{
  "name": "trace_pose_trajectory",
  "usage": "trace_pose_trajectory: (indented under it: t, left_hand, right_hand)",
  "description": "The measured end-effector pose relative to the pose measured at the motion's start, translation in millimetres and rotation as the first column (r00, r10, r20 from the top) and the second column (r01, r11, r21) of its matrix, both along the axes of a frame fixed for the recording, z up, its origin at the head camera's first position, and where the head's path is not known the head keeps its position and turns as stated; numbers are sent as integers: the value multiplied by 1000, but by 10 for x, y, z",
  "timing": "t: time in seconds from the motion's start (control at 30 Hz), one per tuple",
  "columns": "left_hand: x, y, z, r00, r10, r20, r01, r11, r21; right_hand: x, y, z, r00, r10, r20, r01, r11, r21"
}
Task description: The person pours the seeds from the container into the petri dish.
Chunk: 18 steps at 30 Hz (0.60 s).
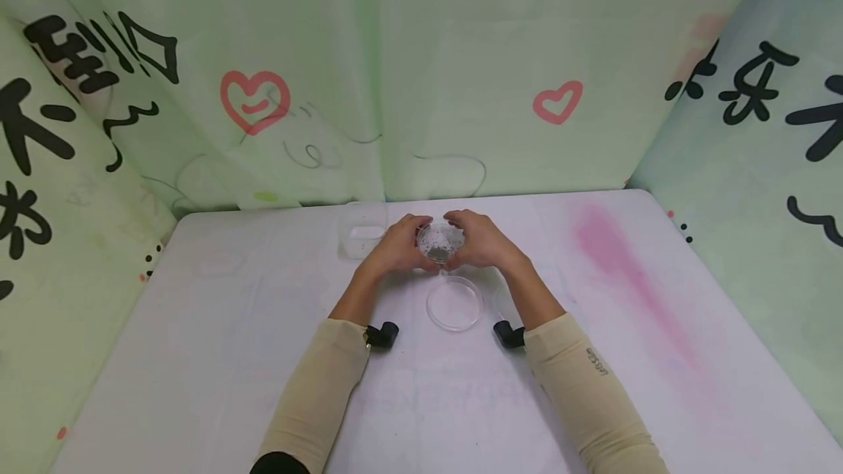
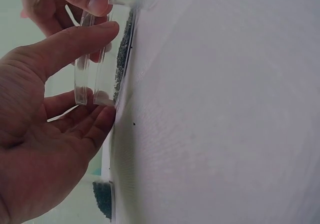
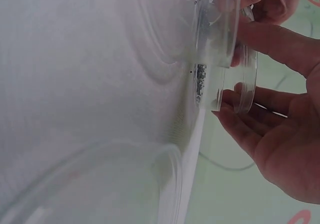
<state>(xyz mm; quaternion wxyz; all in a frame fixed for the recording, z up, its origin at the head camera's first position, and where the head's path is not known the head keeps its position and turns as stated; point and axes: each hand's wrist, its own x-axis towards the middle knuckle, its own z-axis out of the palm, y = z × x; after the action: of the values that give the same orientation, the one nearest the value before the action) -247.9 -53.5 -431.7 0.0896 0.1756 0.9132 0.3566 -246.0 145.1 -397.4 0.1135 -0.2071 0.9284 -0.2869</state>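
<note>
Near the far edge of the table, both hands surround a clear round petri dish (image 1: 440, 246) holding dark granules (image 2: 121, 59). A clear lid (image 2: 81, 72) sits just above the dish, with a narrow gap between them in the wrist views. My left hand (image 1: 403, 243) grips the left side, thumb in front and fingers behind. From the right, my right hand (image 1: 484, 240) grips in the same way. Which fingers bear on the lid and which on the dish cannot be told. Another clear round dish or lid (image 1: 454, 303) lies on the table just in front.
A clear squarish container (image 1: 362, 231) stands left of the hands; dark granules (image 2: 102, 200) show beyond the left hand. Another clear round piece (image 3: 100, 184) lies by the right wrist. The white-covered table (image 1: 250, 357) meets a green curtain (image 1: 454, 93) behind.
</note>
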Motion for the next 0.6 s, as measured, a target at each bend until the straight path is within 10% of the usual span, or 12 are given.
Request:
trace_pose_trajectory:
  t: [0.6]
  left_hand:
    - [13,55,0,998,62,10,-61,997,-51]
  right_hand:
    - [-13,-45,-16,999,-38,31,35,996,85]
